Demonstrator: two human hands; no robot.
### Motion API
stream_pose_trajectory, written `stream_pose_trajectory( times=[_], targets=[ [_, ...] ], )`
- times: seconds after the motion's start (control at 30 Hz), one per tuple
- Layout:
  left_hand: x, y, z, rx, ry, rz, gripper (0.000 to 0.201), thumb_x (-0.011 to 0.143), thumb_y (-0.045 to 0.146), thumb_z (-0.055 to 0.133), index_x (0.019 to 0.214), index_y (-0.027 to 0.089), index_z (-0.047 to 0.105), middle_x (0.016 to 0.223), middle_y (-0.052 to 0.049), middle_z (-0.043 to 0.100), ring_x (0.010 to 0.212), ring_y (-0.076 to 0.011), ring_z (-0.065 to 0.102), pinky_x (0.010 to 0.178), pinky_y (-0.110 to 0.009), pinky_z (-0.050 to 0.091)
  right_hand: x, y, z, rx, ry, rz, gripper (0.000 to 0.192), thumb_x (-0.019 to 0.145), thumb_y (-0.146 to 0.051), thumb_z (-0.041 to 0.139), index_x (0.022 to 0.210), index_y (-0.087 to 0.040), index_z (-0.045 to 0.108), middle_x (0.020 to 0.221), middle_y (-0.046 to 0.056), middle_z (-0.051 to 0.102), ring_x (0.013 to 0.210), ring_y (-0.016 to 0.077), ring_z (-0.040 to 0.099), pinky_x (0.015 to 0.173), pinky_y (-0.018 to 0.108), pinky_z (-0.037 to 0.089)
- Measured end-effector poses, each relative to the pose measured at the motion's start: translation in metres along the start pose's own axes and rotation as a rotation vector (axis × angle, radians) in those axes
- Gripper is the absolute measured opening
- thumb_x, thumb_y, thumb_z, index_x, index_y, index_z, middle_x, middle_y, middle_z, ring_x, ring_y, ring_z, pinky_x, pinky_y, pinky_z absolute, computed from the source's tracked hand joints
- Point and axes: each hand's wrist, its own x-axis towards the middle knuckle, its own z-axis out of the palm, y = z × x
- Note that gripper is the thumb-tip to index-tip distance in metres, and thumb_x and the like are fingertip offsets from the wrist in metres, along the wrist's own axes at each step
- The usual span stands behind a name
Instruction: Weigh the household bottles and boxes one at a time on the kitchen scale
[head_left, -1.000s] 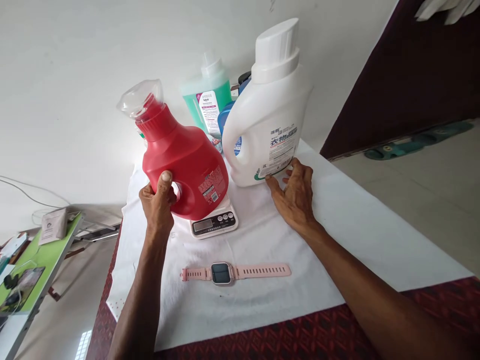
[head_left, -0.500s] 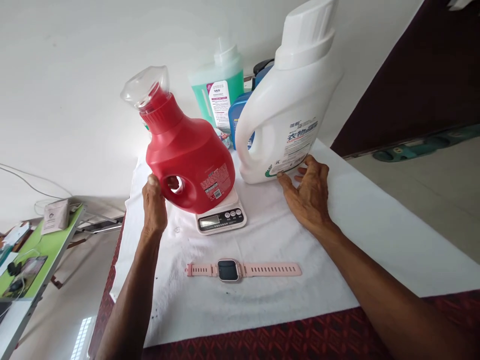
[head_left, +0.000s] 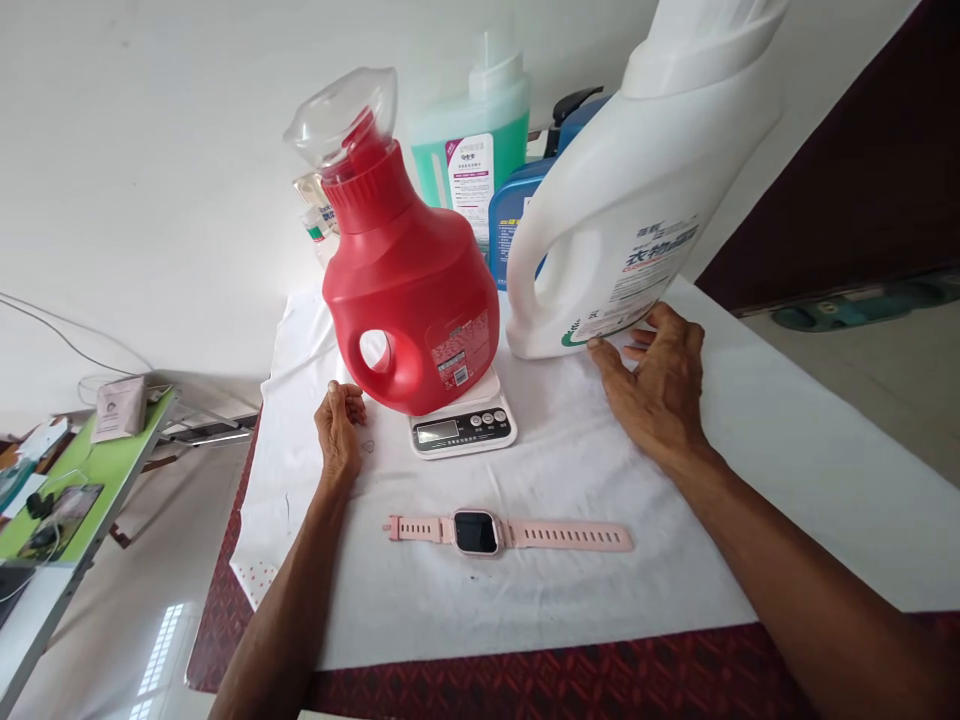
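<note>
One second ago the left hand (head_left: 339, 432) was closed around the handle of the red plastic detergent bottle with a clear cap (head_left: 409, 290) and held it tilted over the small white digital kitchen scale (head_left: 463, 425). Now the hand has let go: it rests on the white cloth (head_left: 750, 440), loosely curled and holding nothing, just beside the bottle's handle hole but apart from it. The bottle stands by itself on the scale platform, to the right of this hand, so its weight is now on the scale. The display looks dark and no number can be read.

The right hand (head_left: 660, 385) has stayed flat on the cloth, fingers spread and empty, its fingertips touching the base of the large white plastic jug with a handle (head_left: 637, 200). This jug carries blue Chinese characters, "衣物", and a small "3L" mark near the fingertips.

The red bottle has a small printed label with a barcode, too small to read. Behind it stand a green liquid bottle with a white and purple label (head_left: 472, 140), unreadable, and a blue container (head_left: 517, 215). Between both wrists, nearer to the person, lies a pink smartwatch with a silicone strap (head_left: 495, 533).
</note>
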Motion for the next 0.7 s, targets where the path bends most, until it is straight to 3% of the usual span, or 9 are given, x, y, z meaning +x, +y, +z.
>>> stream_pose_trajectory(
  times=[0.7],
  targets=[
    [-0.0032, 0.0053, 0.0010, 0.113, -0.079, 0.072, 0.059, 0.098, 0.070, 0.052, 0.071, 0.019, 0.057, 0.066, 0.000, 0.052, 0.059, -0.0122, 0.045, 0.056, -0.026, 0.039, -0.0022, -0.0080, -0.0023, -0.016, -0.034, 0.058, 0.071, 0.077, -0.039, 0.069, 0.140, -0.019, 0.042, 0.140, 0.022, 0.044, 0.125, 0.0344, 0.061, 0.107, 0.055, 0.054]
  ],
)
